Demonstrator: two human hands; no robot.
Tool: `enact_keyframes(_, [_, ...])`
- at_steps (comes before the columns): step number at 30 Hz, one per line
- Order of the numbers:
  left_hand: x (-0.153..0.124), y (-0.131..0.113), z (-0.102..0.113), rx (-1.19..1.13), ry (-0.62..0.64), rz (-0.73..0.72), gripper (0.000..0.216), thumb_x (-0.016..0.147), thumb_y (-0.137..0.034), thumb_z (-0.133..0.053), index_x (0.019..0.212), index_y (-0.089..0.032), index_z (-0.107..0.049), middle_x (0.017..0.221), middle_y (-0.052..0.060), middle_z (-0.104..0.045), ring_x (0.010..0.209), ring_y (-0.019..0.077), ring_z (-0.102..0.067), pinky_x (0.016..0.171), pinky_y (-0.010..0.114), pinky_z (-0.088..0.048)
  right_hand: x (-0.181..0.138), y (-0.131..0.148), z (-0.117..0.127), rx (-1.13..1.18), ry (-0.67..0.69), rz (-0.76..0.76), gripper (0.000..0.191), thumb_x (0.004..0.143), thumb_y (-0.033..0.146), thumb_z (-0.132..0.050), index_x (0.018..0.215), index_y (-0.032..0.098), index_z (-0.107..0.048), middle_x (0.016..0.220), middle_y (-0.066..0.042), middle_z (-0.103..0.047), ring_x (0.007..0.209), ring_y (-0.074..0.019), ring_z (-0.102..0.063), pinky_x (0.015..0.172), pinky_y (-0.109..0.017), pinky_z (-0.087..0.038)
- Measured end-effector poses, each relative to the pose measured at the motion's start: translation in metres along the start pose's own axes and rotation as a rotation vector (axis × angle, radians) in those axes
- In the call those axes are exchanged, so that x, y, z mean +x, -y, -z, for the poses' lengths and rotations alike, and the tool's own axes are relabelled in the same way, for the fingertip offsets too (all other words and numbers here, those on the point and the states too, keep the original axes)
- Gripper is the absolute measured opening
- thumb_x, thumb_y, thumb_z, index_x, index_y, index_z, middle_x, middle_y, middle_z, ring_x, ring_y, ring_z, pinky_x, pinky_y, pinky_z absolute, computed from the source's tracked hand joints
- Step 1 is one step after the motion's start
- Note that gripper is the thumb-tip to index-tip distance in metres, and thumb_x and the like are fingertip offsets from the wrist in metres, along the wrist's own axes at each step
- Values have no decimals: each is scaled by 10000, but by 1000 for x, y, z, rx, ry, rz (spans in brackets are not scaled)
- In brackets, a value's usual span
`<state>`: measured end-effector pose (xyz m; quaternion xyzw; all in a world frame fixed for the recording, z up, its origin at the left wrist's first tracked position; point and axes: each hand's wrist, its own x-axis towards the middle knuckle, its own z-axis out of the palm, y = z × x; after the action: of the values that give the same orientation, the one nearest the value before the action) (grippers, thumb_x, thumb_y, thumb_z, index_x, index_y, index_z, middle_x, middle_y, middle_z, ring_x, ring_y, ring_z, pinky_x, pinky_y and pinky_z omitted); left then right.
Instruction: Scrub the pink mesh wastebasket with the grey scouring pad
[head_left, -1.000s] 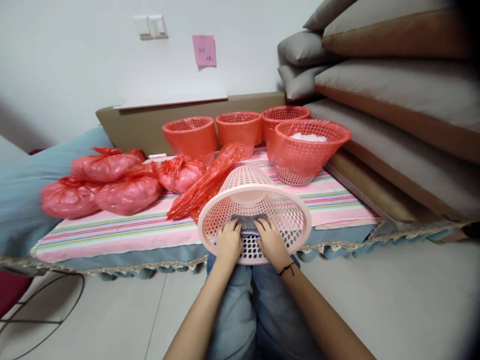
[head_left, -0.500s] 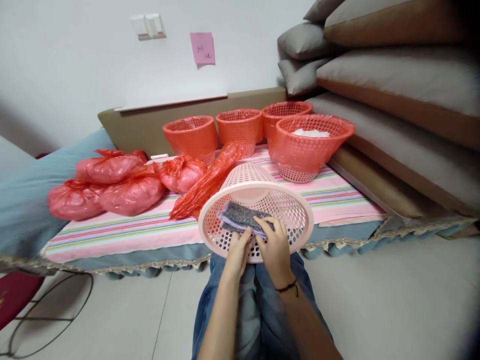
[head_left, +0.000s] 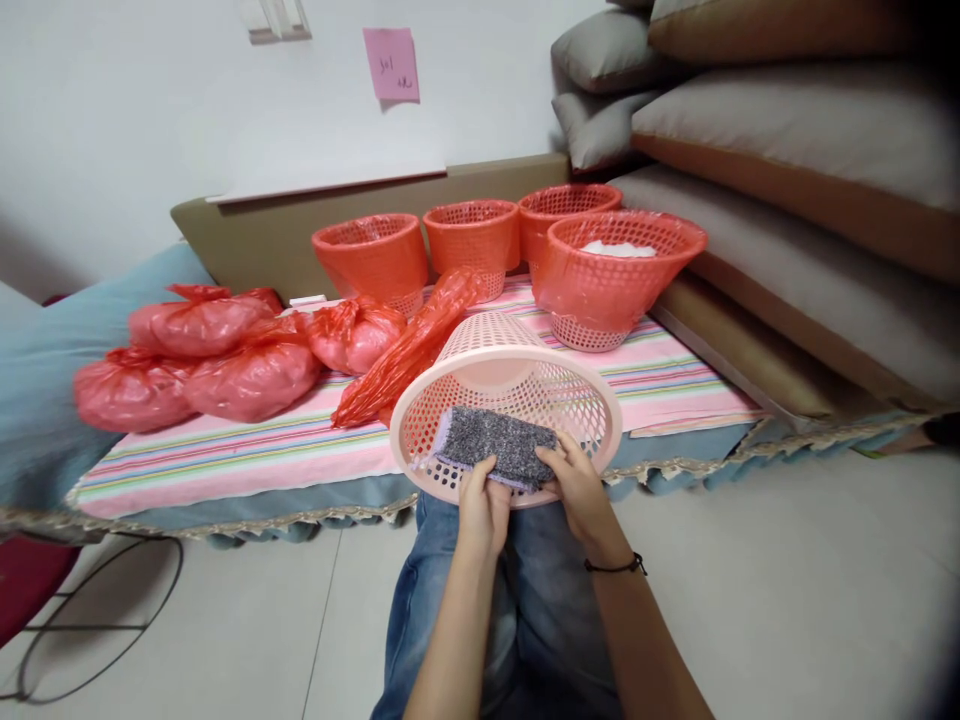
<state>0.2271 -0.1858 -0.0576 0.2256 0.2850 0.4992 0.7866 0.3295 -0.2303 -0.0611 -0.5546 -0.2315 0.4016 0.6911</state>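
Observation:
A folded dark grey speckled cloth with a lilac edge is spread flat between my two hands, in front of the mouth of a pale pink plastic basket. The basket lies on its side, its opening towards me, partly over my lap. My left hand pinches the cloth's lower edge, thumb on top. At the cloth's right end, my right hand grips it with the thumb on the upper face. The fingers under the cloth are partly hidden.
Several red-wrapped baskets stand behind, one basket with white material inside. Filled red plastic bags sit on the left, and a long crumpled red bag touches the pink basket. Stacked grey cushions rise on the right.
The cloth has turned its broad grey face more towards me. My right hand has moved right to the cloth's end. The view has tipped slightly downward.

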Motion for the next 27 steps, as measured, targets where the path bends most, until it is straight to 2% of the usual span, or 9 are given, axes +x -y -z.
enact_keyframes(4, [0,-2,-1,13,-71,-10,566,767,-179,-573,1332,-158,-536,1383,101,-631,1264,241,-605,1068,407,-497,1,1,0,67,89,-92,434,733,374,-679,1141,233,-633,1040,-27,-731,877,-229,-691,658,-326,-574])
enact_keyframes(7, [0,1,3,66,-42,-42,552,779,-186,-579,1330,-165,-542,1369,96,-641,1272,243,-599,1071,405,-496,5,-3,1,29,66,-42,429,745,404,-684,1132,225,-636,1054,-40,-733,917,-240,-687,727,-358,-579])
enact_keyframes(12, [1,5,6,65,-34,-37,515,781,-159,-611,1294,-176,-565,1346,84,-658,1235,227,-626,1063,374,-501,9,-16,5,-209,31,151,406,792,398,-609,1137,184,-628,1093,-80,-725,1035,-269,-663,941,-458,-529])
enact_keyframes(16, [-1,-1,4,116,-138,-37,536,753,-143,-691,1270,-223,-576,1294,54,-688,1175,209,-660,999,325,-536,3,-9,1,-543,-79,441,525,821,330,-568,1315,155,-551,1370,-159,-589,1296,-298,-526,1108,-514,-403])
enact_keyframes(18, [-3,-7,4,200,-142,3,495,764,-228,-738,1238,-223,-598,1250,60,-705,1127,215,-681,958,323,-553,-2,-3,-4,-622,-10,533,508,854,336,-581,1332,167,-562,1424,-151,-554,1360,-281,-475,1160,-487,-354])
enact_keyframes(20, [-6,-14,5,282,-102,41,482,791,-361,-739,1236,-228,-610,1263,71,-693,1108,232,-686,920,344,-570,-7,3,-8,-636,118,505,479,880,363,-593,1328,194,-583,1395,-125,-593,1321,-267,-526,1143,-459,-392])
enact_keyframes(22, [-7,-21,6,381,-71,37,521,793,-449,-735,1256,-242,-616,1296,76,-673,1117,250,-679,899,354,-575,-9,4,-11,-632,185,439,469,891,383,-599,1328,212,-595,1344,-107,-637,1259,-268,-583,1102,-452,-440])
enact_keyframes(24, [-7,-26,8,483,-49,-9,558,769,-444,-766,1272,-251,-621,1304,74,-671,1157,264,-656,929,353,-558,-9,3,-11,-618,200,395,442,904,400,-589,1305,215,-619,1315,-101,-659,1233,-274,-604,1080,-457,-459])
enact_keyframes(27, [-5,-27,11,535,2,-61,565,785,-415,-758,1306,-255,-610,1338,62,-657,1272,270,-585,1057,366,-479,-8,-2,-10,-549,233,335,416,911,410,-577,1272,214,-641,1272,-94,-688,1182,-266,-643,1029,-432,-504])
